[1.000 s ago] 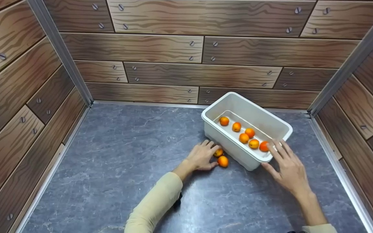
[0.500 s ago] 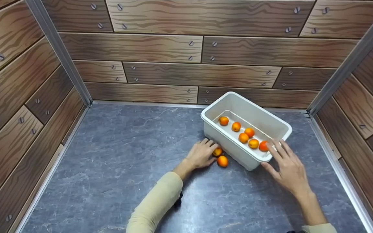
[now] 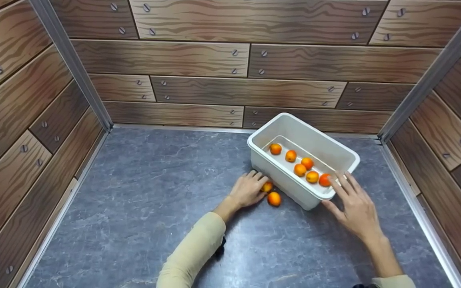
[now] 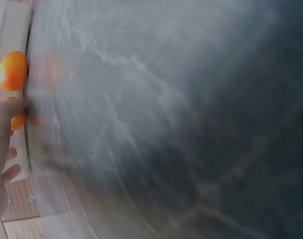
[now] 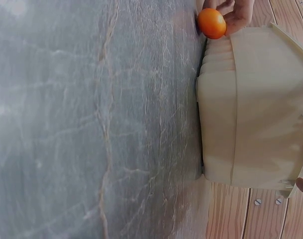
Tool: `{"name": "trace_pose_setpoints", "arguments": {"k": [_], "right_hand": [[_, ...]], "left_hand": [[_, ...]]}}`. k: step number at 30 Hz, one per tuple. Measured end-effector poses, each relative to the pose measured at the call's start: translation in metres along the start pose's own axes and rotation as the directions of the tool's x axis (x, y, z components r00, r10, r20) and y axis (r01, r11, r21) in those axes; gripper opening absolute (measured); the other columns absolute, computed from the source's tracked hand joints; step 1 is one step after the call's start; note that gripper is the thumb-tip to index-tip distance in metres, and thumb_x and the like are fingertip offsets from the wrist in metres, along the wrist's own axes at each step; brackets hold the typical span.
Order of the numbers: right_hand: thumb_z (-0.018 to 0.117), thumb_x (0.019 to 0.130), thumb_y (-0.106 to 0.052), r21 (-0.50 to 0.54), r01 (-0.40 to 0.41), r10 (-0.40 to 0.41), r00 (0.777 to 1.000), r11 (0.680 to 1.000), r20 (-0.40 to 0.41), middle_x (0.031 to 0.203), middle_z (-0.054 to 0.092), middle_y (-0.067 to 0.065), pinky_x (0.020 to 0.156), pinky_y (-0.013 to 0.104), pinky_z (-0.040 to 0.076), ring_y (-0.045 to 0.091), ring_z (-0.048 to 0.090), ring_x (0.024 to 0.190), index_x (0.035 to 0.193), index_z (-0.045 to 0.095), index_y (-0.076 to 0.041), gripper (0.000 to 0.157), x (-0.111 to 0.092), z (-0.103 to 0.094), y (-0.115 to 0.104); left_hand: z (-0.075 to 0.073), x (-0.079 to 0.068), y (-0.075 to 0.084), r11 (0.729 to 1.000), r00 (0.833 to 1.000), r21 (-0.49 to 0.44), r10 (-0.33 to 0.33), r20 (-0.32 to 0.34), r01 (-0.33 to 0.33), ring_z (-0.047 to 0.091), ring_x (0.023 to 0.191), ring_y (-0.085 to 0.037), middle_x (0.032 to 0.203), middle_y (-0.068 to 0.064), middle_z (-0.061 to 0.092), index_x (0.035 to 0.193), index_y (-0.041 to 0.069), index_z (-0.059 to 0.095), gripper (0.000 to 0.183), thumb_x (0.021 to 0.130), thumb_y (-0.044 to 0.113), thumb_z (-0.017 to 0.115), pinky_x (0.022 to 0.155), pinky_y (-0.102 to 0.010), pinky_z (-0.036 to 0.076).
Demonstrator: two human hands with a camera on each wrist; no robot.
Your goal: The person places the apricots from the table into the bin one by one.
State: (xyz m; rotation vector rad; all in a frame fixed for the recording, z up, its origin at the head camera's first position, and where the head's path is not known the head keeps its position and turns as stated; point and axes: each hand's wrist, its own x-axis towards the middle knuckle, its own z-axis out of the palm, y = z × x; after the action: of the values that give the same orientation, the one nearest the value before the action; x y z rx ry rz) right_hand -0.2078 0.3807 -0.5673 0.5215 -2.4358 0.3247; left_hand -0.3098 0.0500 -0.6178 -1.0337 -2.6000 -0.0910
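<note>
My left hand (image 3: 248, 189) is low over the floor panel, thumb and fingers around a small orange fruit (image 3: 267, 187) beside the bin's near wall. In the left wrist view the thumb overlaps this fruit, hiding part of it. Another small oval orange fruit (image 3: 274, 199) lies loose just nearer, outside the bin. The white plastic bin (image 3: 282, 182) stands angled, with several like fruits (image 3: 300, 170) on its bottom. My right hand (image 3: 356, 210) rests at the bin's near right corner, fingers spread over the rim and thumb outside; it partly covers one fruit inside.
Wood-patterned walls (image 3: 198, 90) enclose the back and both sides, joined by grey metal corner strips (image 3: 70, 68). The grey marbled floor surface (image 3: 154, 172) reaches from them toward me. The bin's far left corner is close to the back wall.
My left thumb has drawn in against the fruit near the bin wall. The right hand, bin and fruits inside stay as they were; the view shifts slightly.
</note>
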Motion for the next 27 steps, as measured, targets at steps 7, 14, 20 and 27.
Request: {"name": "trace_pose_setpoints", "arguments": {"k": [7,14,20,27], "right_hand": [[0.041,0.1,-0.075,0.003,-0.004,0.004,1.0,1.0,0.008,0.155,0.057,0.018,0.108,0.068,0.045,0.046,0.049,0.144,0.146,0.061,-0.009,0.084,0.0,-0.001,0.0],[0.039,0.1,-0.075,0.001,0.002,-0.002,1.0,1.0,0.004,0.155,0.057,0.018,0.108,0.067,0.045,0.046,0.049,0.144,0.149,0.059,-0.011,0.083,0.0,0.0,0.001],[0.04,0.101,-0.075,0.003,0.0,0.0,1.0,1.0,0.005,0.157,0.056,0.017,0.108,0.068,0.046,0.045,0.048,0.145,0.15,0.059,-0.011,0.082,0.001,0.001,0.001],[0.043,0.1,-0.074,0.011,-0.001,0.001,1.0,1.0,0.009,0.159,0.054,0.016,0.107,0.069,0.046,0.046,0.048,0.145,0.152,0.057,-0.013,0.081,0.0,0.001,0.0]], "left_hand": [[-0.003,-0.006,-0.004,1.0,0.999,-0.002,-0.027,-0.02,0.027,0.065,0.109,-0.021,0.12,0.001,0.071,0.126,0.021,0.065,0.039,0.095,0.044,0.072,0.083,-0.035,0.058],[-0.01,-0.009,-0.005,0.998,0.994,-0.033,-0.061,-0.093,0.059,0.066,0.105,-0.021,0.113,0.002,0.071,0.124,0.022,0.066,0.038,0.094,0.045,0.073,0.083,-0.036,0.058],[-0.021,-0.011,-0.009,0.993,0.974,-0.09,-0.095,-0.206,0.078,0.067,0.102,-0.019,0.109,0.004,0.071,0.123,0.023,0.068,0.038,0.091,0.042,0.076,0.087,-0.035,0.057],[-0.037,-0.011,-0.013,0.986,0.933,-0.157,-0.109,-0.342,0.058,0.067,0.096,-0.017,0.105,0.004,0.072,0.118,0.02,0.07,0.038,0.088,0.039,0.08,0.079,-0.031,0.056]]}}
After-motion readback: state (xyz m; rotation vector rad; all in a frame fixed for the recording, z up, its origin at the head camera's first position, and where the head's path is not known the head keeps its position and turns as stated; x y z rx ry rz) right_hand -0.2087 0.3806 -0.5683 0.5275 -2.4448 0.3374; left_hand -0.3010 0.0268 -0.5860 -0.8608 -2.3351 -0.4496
